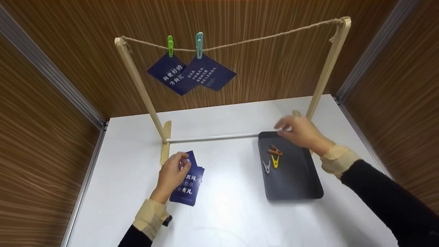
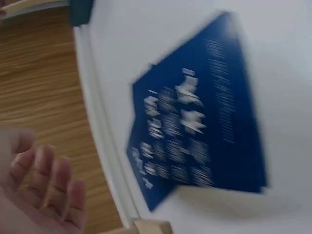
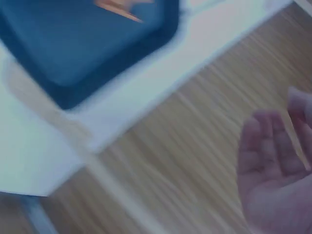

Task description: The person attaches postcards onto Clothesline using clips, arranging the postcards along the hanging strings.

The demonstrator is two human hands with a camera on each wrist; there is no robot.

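My left hand (image 1: pixel 173 173) hovers over a loose stack of dark blue cards (image 1: pixel 188 190) with white writing, its fingers loosely bent and holding nothing. In the left wrist view the blurred cards (image 2: pixel 180 122) lie apart from that hand. Above the far end of a dark grey tray (image 1: pixel 295 185), my right hand (image 1: pixel 298 132) is raised and blurred, with no object visible in its loose fingers. The tray contains a brown clothespin (image 1: pixel 275 151), a yellow clothespin (image 1: pixel 275 161) and a grey clothespin (image 1: pixel 267 167). Green (image 1: pixel 170 46) and light blue clothespins (image 1: pixel 199 45) hold two overlapping blue cards (image 1: pixel 214 72) on a twine line.
The twine (image 1: pixel 260 40) sags between a left wooden post (image 1: pixel 140 89) and a right wooden post (image 1: pixel 327 68). A white bar (image 1: pixel 212 138) runs low across the white table (image 1: pixel 226 219). Wood-grain panels (image 1: pixel 274 75) surround the table at the back and sides.
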